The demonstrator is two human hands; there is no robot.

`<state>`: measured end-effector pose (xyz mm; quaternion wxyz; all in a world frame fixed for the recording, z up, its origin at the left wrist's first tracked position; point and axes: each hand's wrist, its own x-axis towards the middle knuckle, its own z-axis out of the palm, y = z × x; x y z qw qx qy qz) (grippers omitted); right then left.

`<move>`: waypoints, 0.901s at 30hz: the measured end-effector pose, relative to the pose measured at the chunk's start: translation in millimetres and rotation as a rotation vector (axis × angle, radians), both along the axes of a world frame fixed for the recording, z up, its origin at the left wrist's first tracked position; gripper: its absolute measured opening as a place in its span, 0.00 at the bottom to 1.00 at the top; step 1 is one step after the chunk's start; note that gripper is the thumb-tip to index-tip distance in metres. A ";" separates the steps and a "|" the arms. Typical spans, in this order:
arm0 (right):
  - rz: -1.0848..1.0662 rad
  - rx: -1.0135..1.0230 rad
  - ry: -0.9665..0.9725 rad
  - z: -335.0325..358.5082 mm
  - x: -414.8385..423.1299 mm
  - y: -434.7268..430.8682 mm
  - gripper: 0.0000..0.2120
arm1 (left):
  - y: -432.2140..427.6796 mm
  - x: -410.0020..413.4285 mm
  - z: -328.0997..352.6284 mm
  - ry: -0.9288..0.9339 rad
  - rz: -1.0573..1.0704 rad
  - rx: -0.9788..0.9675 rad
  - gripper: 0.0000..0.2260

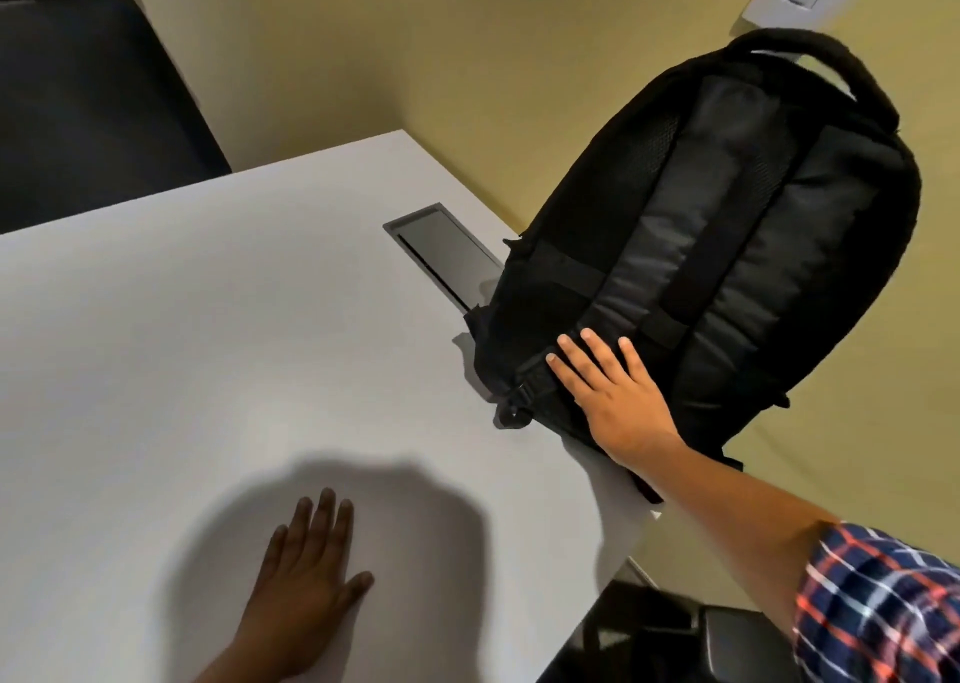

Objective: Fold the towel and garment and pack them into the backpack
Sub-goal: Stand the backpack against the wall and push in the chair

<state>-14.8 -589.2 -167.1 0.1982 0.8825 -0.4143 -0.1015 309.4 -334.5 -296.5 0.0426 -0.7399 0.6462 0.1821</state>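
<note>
Black fabric backpack (727,225), strap side facing the camera, standing at the right edge of the pale grey rectangular table (208,344), at about 2 o'clock from the table's middle; its base overhangs the table's right edge, and its padded top handle (810,58) points toward the yellow wall (467,58). Right hand (613,396), fingers spread flat, pressed against the lower part of the backpack beside a strap buckle (519,391), gripping nothing; forearm emerging from a rolled checked sleeve (883,609) at 4 o'clock. Left hand (306,589), palm down and fingers splayed, resting on the table at 6 o'clock, empty. A recessed dark grey cable hatch (441,251) lies just left of the backpack. The table's left and central area is open. No readable writing or brand marks. A dark chair back (88,105) stands beyond the far edge at 11 o'clock; a black seat (675,635) shows below the right edge.
</note>
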 end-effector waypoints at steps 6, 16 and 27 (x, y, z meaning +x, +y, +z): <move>-0.073 -0.002 -0.031 -16.8 7.8 -18.9 0.32 | 3.9 -0.5 -6.2 -0.090 -0.022 0.000 0.35; -0.115 0.001 -0.019 -48.5 24.5 -23.4 0.42 | 12.0 -0.3 -15.4 -0.137 -0.003 -0.106 0.35; -0.222 0.005 0.034 -50.2 23.2 -74.2 0.43 | 10.9 1.0 -27.2 -0.114 -0.007 -0.170 0.38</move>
